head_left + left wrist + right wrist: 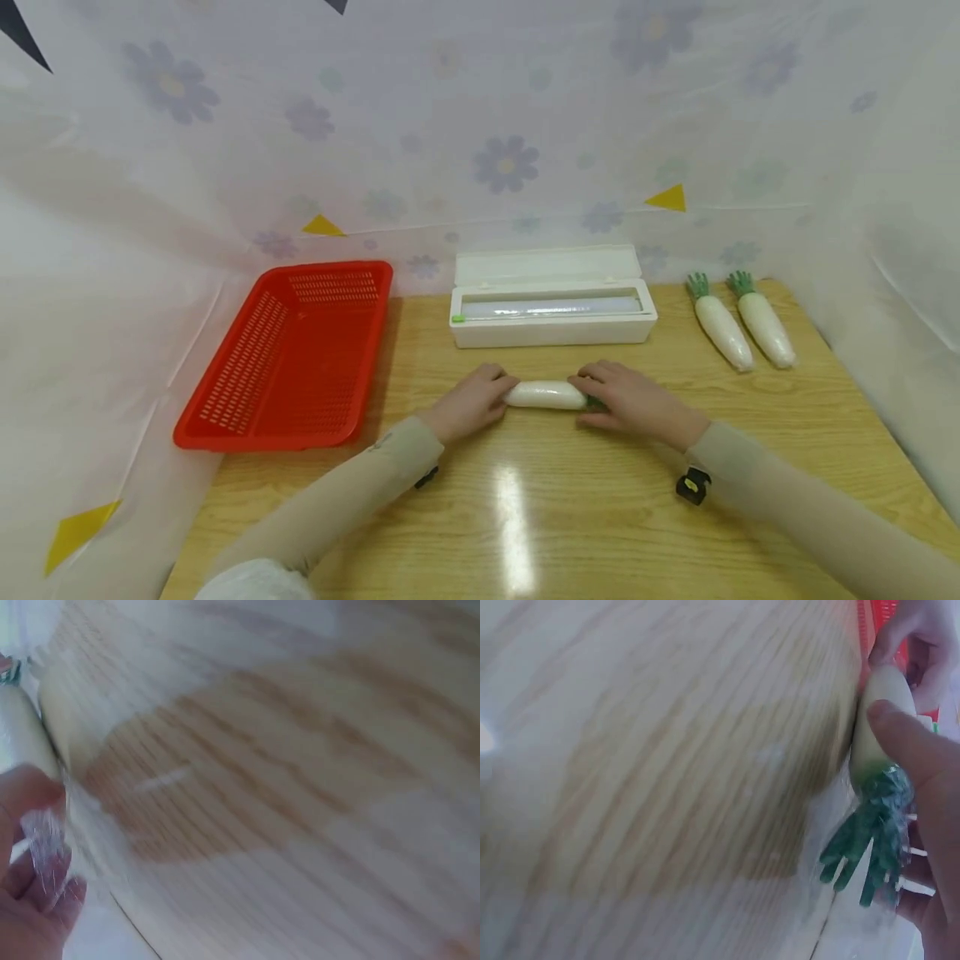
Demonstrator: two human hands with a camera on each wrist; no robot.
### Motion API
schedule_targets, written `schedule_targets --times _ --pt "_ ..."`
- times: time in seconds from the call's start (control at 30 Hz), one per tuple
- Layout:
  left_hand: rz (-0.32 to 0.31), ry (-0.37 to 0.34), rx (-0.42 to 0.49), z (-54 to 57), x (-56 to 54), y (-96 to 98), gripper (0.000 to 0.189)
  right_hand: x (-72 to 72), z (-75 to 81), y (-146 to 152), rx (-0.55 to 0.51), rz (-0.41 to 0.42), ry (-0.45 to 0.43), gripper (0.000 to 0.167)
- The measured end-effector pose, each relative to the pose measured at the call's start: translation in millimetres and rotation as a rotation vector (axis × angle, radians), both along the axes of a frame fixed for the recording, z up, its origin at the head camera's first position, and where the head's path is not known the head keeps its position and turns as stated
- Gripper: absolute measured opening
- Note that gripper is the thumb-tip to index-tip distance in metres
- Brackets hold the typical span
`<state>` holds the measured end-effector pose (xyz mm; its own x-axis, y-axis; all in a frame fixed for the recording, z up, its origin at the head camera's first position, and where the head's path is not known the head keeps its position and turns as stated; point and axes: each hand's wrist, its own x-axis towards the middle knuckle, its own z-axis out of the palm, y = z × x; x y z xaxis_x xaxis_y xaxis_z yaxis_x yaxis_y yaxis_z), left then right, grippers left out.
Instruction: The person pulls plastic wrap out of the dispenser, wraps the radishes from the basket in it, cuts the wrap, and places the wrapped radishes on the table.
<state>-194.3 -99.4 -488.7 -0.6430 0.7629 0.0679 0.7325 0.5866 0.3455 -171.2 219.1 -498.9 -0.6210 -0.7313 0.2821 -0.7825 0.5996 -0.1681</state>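
A white radish (546,395) wrapped in cling film lies crosswise on the table before me, its green leafy top to the right. My left hand (471,403) grips the bare end; in the left wrist view a loose tail of clear film (46,840) shows between thumb and fingers. At the other end my right hand (637,403) holds the radish, thumb on its white body. The right wrist view shows the green leaves (870,838) under crinkled film, with the fingers curled behind them.
A white cling film box (555,333) with its lid up and a roll inside stands behind the hands. Two white radishes (723,333) with green tops lie at the back right. To the left sits a red plastic basket (367,358). Flowered sheeting surrounds the wooden table (600,533).
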Motion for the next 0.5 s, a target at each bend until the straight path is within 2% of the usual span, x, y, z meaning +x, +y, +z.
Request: schedule_targets --times 0.1,0.2,0.37,0.5 --pt "0.017 0.073 -0.047 -1.8 -1.3 4.2 0.042 -1.2 -0.5 -6.2 0.028 -0.023 0.035 0.056" --pt "0.029 0.091 -0.071 -2.1 -1.5 7.2 0.046 -2.4 0.1 -10.9 0.020 -0.049 0.027 0.055" --pt "0.052 0.025 -0.050 -2.9 -3.0 8.3 0.052 -5.2 0.3 -13.2 0.004 -0.086 -0.002 0.053" --pt "0.092 -0.050 0.008 -2.2 -8.0 8.3 0.045 -6.5 2.2 -15.8 0.054 -0.087 0.033 0.049"
